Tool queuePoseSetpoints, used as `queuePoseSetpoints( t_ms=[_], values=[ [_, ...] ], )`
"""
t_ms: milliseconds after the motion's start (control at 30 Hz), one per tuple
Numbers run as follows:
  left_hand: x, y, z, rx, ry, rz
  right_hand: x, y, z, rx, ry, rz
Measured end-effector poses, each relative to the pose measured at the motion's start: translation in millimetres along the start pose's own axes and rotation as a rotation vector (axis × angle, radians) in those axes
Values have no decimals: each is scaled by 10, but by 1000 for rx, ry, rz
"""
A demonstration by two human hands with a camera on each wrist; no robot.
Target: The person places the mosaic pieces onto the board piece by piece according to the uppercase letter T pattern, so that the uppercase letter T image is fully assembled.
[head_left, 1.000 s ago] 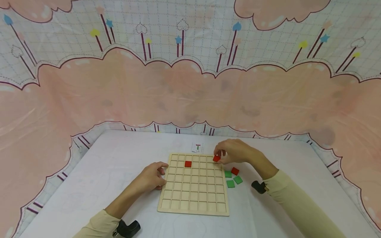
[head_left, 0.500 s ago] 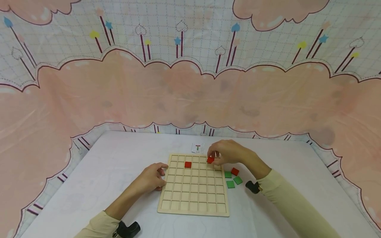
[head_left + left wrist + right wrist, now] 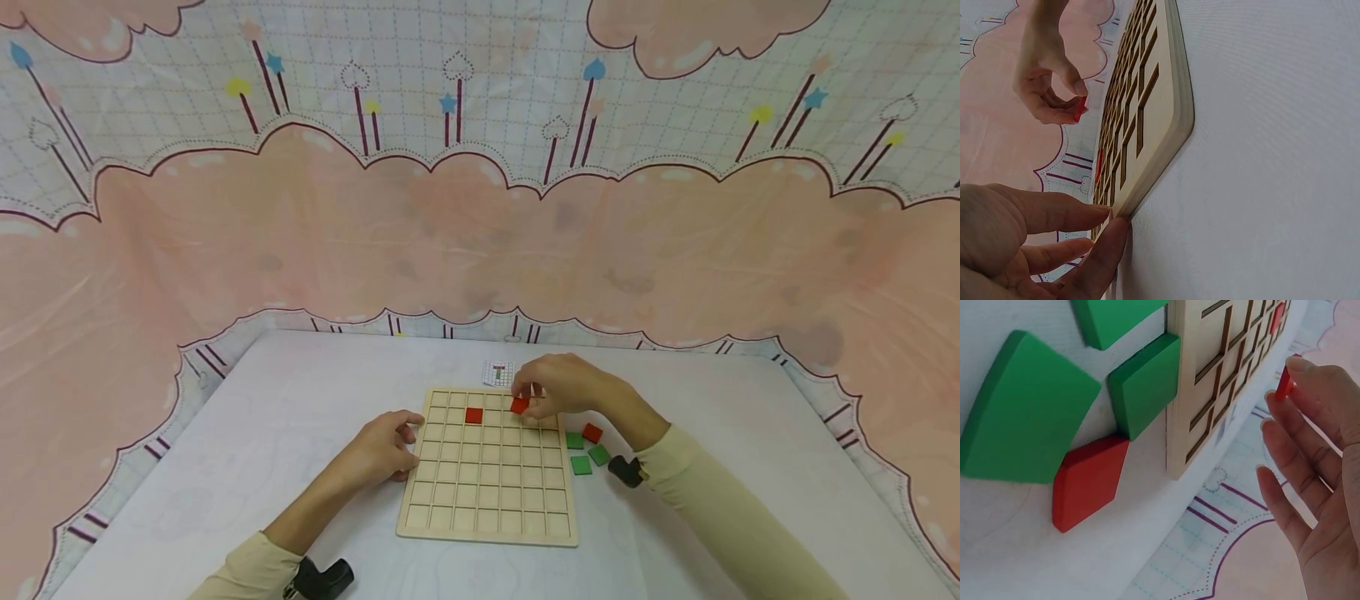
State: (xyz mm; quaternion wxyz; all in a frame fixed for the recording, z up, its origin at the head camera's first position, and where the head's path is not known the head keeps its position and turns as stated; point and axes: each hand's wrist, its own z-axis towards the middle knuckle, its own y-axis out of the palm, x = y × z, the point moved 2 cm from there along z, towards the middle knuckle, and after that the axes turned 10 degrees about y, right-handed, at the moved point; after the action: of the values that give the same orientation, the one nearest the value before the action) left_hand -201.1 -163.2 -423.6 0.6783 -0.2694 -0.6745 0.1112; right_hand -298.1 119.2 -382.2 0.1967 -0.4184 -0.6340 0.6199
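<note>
A pale wooden grid board (image 3: 487,540) lies on the white table. One red square tile (image 3: 474,415) sits in a cell of its second row. My right hand (image 3: 566,383) pinches another red tile (image 3: 519,406) between thumb and fingertips, over the board's upper right part; in the right wrist view this held tile (image 3: 1284,382) is tilted and partly hidden. My left hand (image 3: 378,446) touches the board's left edge with its fingertips spread along it, and the left wrist view shows two fingertips (image 3: 1102,214) at the rim (image 3: 1179,94).
Three green tiles (image 3: 581,465) and a red tile (image 3: 592,432) lie right of the board. A small card (image 3: 498,372) with a coloured grid pattern lies behind it. A patterned cloth (image 3: 480,233) hangs at the back.
My right hand has moved left along the board's upper part, carrying the pinched red tile. The left hand stays at the board's left edge.
</note>
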Motion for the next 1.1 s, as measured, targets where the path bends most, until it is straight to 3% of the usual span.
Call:
queuePoseSetpoints(
  t_ms=[467,1100],
  values=[
    [-5,-1,8,5,-10,10,-84,51,106,-3,-51,-14],
    [-1,4,8,7,-14,20,-184,136,219,-19,-54,-61]
  ],
)
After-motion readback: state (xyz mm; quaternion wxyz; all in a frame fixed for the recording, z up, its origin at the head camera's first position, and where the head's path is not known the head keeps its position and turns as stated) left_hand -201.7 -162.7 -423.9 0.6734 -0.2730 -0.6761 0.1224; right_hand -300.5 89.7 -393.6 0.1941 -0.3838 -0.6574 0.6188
